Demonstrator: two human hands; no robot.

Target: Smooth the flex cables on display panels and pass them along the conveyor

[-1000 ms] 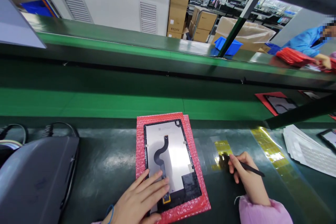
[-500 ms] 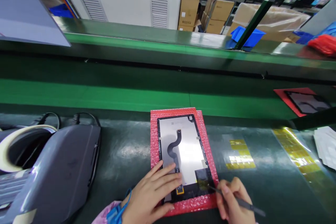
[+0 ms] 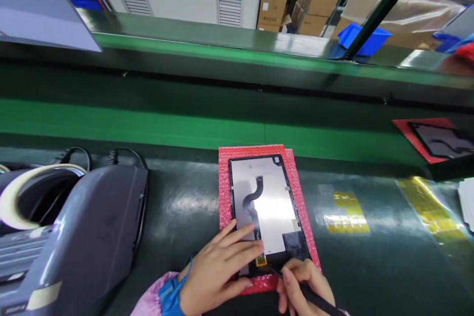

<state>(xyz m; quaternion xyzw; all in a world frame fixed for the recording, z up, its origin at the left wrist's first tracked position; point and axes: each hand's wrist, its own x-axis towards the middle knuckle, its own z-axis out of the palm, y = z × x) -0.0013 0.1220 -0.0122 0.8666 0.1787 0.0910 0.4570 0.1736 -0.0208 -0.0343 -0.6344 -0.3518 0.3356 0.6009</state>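
A tablet screen panel (image 3: 272, 222) lies back side up on pink bubble wrap (image 3: 299, 202), with a dark curved flex cable (image 3: 252, 198) running down it. My left hand (image 3: 222, 261) rests flat on the panel's lower left, fingers spread over the cable. Pinched in my right hand (image 3: 305, 281) are dark tweezers (image 3: 314, 298). Their tip is close to the yellow-orange patch (image 3: 261, 260) at the cable's lower end; whether it touches, I cannot tell. The panel's lower right corner is partly hidden by my right hand.
A grey tape dispenser (image 3: 99, 222) with a cream tape roll (image 3: 15, 202) stands at left. Yellow tape pieces (image 3: 350, 212) and a yellow tape strip (image 3: 429, 207) stick to the bench at right. Another panel (image 3: 442, 139) lies on red wrap beyond. A raised green ledge (image 3: 185, 126) runs behind.
My right hand has moved the tweezers left, from the panel's lower right corner to the yellow-orange patch. My left hand stays on the panel. The whole view has shifted slightly.
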